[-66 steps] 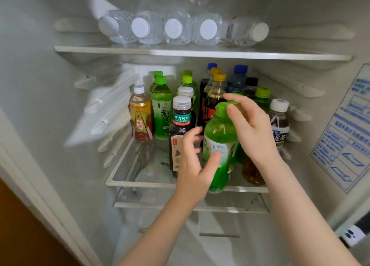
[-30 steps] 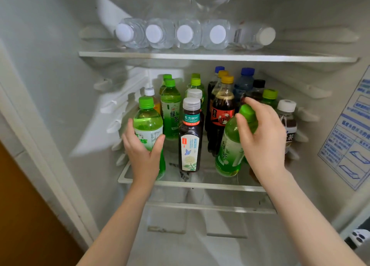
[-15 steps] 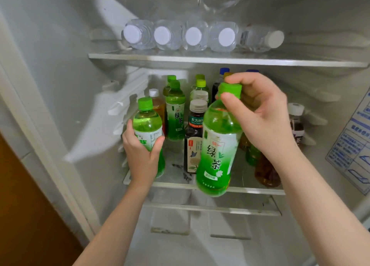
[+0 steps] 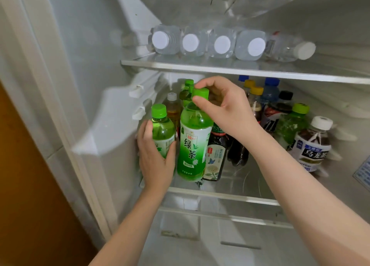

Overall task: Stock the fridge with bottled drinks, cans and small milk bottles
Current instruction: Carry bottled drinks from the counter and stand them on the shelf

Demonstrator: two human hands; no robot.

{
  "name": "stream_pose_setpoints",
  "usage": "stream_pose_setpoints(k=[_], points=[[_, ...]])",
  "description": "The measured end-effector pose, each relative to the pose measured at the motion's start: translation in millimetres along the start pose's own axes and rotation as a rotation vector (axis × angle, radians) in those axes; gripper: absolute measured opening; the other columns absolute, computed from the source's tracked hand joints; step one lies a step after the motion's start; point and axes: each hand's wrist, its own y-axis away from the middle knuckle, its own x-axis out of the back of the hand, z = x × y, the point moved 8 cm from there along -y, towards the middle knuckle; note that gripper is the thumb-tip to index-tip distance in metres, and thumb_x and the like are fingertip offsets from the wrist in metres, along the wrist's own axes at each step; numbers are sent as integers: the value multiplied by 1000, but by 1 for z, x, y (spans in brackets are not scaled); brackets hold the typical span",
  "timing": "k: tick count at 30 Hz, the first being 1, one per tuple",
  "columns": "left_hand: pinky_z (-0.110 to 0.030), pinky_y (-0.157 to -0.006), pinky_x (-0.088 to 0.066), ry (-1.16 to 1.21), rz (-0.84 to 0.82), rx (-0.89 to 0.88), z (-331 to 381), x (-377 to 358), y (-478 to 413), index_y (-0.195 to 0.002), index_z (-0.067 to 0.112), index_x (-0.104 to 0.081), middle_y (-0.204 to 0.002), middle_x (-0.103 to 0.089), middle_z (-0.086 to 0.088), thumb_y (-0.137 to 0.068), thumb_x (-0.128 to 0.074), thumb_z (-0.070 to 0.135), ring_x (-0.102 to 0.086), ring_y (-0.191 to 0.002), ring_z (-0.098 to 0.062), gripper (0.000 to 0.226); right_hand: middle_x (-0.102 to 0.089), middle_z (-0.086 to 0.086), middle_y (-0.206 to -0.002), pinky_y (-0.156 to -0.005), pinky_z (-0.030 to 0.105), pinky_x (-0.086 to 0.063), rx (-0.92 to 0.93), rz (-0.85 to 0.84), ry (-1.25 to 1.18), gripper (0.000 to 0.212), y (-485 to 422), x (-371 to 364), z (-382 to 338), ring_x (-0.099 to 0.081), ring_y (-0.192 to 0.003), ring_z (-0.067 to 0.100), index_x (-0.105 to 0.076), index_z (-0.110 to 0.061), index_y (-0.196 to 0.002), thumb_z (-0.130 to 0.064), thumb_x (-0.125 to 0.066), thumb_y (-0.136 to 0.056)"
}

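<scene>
My right hand pinches the green cap of a large green tea bottle, which stands upright at the front left of the middle fridge shelf. Just left of it, my left hand grips the body of a smaller green bottle at the shelf's left edge. The two green bottles are nearly touching. Behind them stand a dark bottle with a flower label, an amber bottle with a white cap and more green-capped bottles.
Several drinks crowd the shelf's right side, among them a white-capped oolong tea bottle and a tilted green bottle. Water bottles lie on the upper shelf. The fridge's left wall is close to my left hand.
My right hand has carried the large green tea bottle leftward and set it down next to the small green bottle. My left hand has stayed on the small bottle. The view has shifted left.
</scene>
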Motion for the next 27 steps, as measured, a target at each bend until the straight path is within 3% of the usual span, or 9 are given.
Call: stream_pose_setpoints(k=[2,8,15,19,24,27], points=[[-5,-107,-18,19,6,4,1,2,1,-141,19,-25,-146,-33,-11,-82,-57,30,-24,-133,-3,67,-62,-14,-94,-84,17,-50,-12,-30,11,19,-8,-9,3,-61,-88,-2,-61,-16,-101,-13,-69,-84],[-19,-111,-24,48,8,3,-4,6,4,-140,17,-25,-145,-34,-15,-82,-59,31,-31,-135,-21,69,-62,-9,-101,-92,19,-45,-7,-111,246,21,-25,-29,13,-61,-102,9,-63,-12,-104,-18,-68,-85],[-17,-110,-25,19,-12,-52,-2,2,1,-138,16,-29,-141,-39,-16,-80,-69,27,-34,-132,-20,71,-65,6,-107,-87,35,-48,-81,-269,469,20,-34,-45,37,-61,-105,22,-58,-12,-103,-15,-67,-85],[-24,-107,-27,-20,-20,-64,0,-4,0,-138,18,-28,-141,-38,-19,-80,-73,22,-33,-132,-24,74,-64,7,-109,-87,34,-46,-112,-302,573,21,-42,-42,46,-58,-106,23,-60,-11,-106,-13,-63,-85],[-32,-108,-29,10,-44,-15,-5,-12,0,-141,18,-25,-144,-33,-19,-83,-66,26,-33,-133,-28,72,-67,5,-107,-90,35,-47,-76,-276,582,22,-35,-40,41,-61,-101,21,-64,-11,-107,-13,-62,-85],[-36,-112,-28,32,-36,7,-10,-14,2,-143,15,-25,-147,-31,-19,-81,-63,25,-31,-137,-30,73,-69,4,-105,-89,37,-48,-22,-134,609,19,-21,-29,33,-63,-99,21,-67,-11,-102,-11,-59,-85]])
